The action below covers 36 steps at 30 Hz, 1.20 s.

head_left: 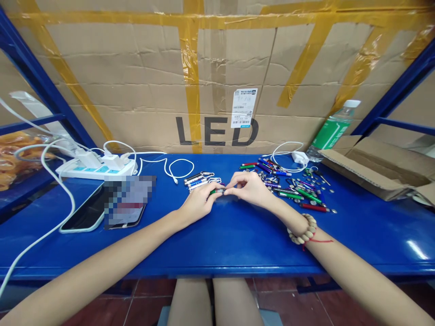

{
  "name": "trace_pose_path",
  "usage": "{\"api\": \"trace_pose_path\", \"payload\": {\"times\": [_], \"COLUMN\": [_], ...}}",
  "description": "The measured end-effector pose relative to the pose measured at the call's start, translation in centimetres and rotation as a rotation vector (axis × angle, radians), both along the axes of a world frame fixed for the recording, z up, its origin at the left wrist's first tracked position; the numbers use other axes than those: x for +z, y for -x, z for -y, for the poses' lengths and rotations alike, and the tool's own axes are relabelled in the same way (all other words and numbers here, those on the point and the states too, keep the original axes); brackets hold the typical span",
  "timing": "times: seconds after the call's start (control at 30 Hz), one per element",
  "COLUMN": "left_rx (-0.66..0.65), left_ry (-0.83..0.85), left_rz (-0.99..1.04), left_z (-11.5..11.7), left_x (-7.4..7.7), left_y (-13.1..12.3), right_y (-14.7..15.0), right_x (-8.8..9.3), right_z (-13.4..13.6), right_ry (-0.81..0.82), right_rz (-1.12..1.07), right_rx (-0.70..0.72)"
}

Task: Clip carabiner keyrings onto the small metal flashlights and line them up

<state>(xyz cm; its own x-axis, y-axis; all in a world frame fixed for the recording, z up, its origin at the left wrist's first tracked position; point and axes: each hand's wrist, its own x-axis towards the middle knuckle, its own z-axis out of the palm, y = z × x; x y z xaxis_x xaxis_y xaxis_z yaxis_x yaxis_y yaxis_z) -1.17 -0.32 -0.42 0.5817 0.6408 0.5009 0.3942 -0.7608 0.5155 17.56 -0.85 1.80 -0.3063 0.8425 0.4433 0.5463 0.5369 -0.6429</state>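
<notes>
My left hand [198,200] is closed round a small green metal tube [218,191] that looks like a mini flashlight. At the tube's right end, the fingers of my right hand [251,188] are pinched together; a tiny part between them is too hidden to make out. Just behind my left hand lies a row of finished-looking mini flashlights [200,179] in silver, blue and black, some with clips. Right of my right hand spreads a loose pile of coloured flashlight tubes [307,194], with small round silver parts and clips among them.
Two phones, one pale-edged [84,210] and one partly blurred [127,222], lie left. Behind them sits a white power strip [91,170] with cables. A green-labelled bottle [331,133] and an open cardboard box [367,167] stand right. A large carton [146,90] backs the blue table [220,249].
</notes>
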Motion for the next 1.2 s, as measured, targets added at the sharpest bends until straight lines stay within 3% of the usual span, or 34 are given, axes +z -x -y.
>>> {"api": "trace_pose_path", "payload": {"times": [0.43,0.73,0.87,1.0,1.2], "left_rx": [0.03,-0.013,0.017,0.04,0.026], "left_ry": [-0.03,-0.05,-0.001,0.057,0.102], "left_rz": [0.011,0.041,0.026,0.01,0.015], "left_z": [0.0,0.0,-0.1,0.0,0.0], "left_x": [-0.2,0.0,0.1,0.2,0.3], "left_y": [-0.1,-0.2,-0.4,-0.5,-0.4], "right_y": [0.3,0.0,0.0,-0.1,-0.6], "right_x": [0.1,0.4,0.7,1.2,1.0], "right_z": [0.1,0.0,0.1,0.2,-0.2], "right_ry": [0.23,0.392,0.341,0.176,0.042], "right_rz": [-0.02,-0.125,-0.085,-0.009,-0.021], "right_rx": [-0.072,0.053,0.021,-0.053,0.017]}}
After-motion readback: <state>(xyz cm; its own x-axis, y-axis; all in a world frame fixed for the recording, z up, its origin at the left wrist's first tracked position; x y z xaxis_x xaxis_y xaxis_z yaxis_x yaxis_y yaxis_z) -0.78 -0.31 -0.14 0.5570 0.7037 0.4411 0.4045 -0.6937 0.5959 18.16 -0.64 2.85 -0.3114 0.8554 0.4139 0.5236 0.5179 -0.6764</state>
